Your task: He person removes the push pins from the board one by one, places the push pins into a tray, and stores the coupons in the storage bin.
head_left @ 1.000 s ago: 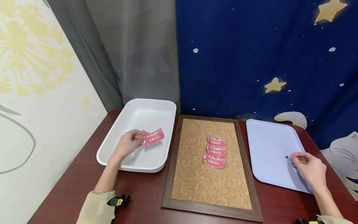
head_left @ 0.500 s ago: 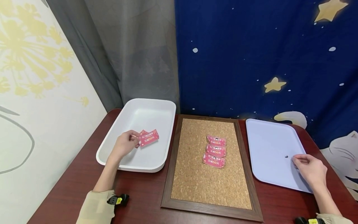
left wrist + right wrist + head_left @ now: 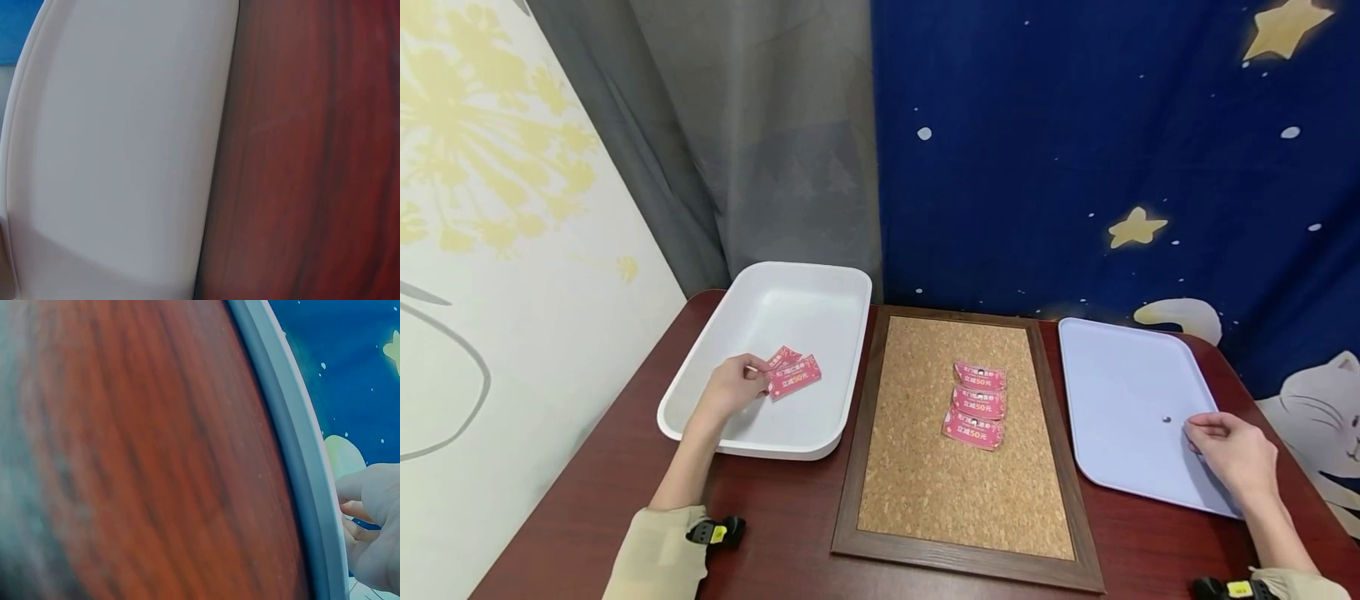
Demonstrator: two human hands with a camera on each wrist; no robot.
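Observation:
In the head view, my left hand [image 3: 736,387] is inside the white tray [image 3: 696,367], pinching the left end of a pink paper coupon [image 3: 797,379]. A second pink coupon [image 3: 785,357] shows partly behind it. At the right, my right hand [image 3: 1236,450] is over the pale blue tray [image 3: 1138,375], its fingers bent. A small dark object [image 3: 1166,420], too small to make out, lies just left of those fingertips. Whether anything sits between them is hidden. The right wrist view shows part of that hand [image 3: 378,519] beyond the tray's rim [image 3: 306,462].
Between the trays lies a wood-framed cork board [image 3: 917,492]. Several small dark fixings show on its column of three pink coupons [image 3: 979,406]. All stand on a dark red table [image 3: 775,525]. A blue star-patterned curtain [image 3: 1000,208] hangs behind.
My left hand has moved slightly left and lower with the coupon, and the second coupon shows more behind it. My right hand has shifted slightly right, away from the small dark object.

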